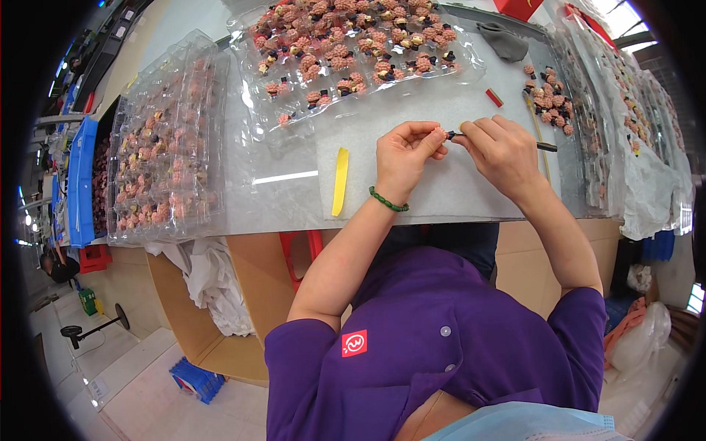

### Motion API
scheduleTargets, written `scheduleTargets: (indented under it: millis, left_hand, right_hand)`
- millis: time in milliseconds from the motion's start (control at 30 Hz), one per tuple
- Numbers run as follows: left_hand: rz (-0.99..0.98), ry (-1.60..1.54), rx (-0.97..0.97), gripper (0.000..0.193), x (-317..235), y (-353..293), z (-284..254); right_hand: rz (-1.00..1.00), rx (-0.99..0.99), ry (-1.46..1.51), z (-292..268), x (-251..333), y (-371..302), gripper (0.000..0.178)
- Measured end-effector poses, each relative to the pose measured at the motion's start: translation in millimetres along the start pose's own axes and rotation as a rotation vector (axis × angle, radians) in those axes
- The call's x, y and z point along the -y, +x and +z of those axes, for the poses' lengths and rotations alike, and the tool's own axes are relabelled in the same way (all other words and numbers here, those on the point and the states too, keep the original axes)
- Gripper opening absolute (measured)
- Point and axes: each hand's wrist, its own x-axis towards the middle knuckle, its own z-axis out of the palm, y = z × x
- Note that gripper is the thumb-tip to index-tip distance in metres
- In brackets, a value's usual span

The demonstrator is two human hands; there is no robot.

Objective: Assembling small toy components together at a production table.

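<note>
In the upper middle of the frame, the left hand point(402, 157) pinches a tiny dark piece point(450, 135), and just right of it the right hand point(506, 153) grips a black pen-like stick point(546, 146), lying nearly sideways, pointing at the piece.

On the table point(276, 202), the tray point(254, 92) with figures point(342, 55) lies at the far side, another tray point(168, 143) lies at the left, the strip point(340, 182) lies on the sheet point(448, 191), and loose figures point(543, 94) lie toward the right.
</note>
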Motion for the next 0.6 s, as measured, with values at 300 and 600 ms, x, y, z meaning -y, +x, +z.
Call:
scheduleTargets:
  millis: [300, 600]
  left_hand:
    - [-0.002, -0.003, -0.003, 0.017, -1.2, -0.4, 0.4]
    - [-0.027, -0.006, 0.001, 0.017, -0.3, 0.4, -1.1]
  right_hand:
    - [-0.048, 0.019, -0.014, -2.5, -1.4, 2.3, 0.017]
    - [-0.068, 0.013, -0.007, -3.9, -0.7, 2.4, 0.017]
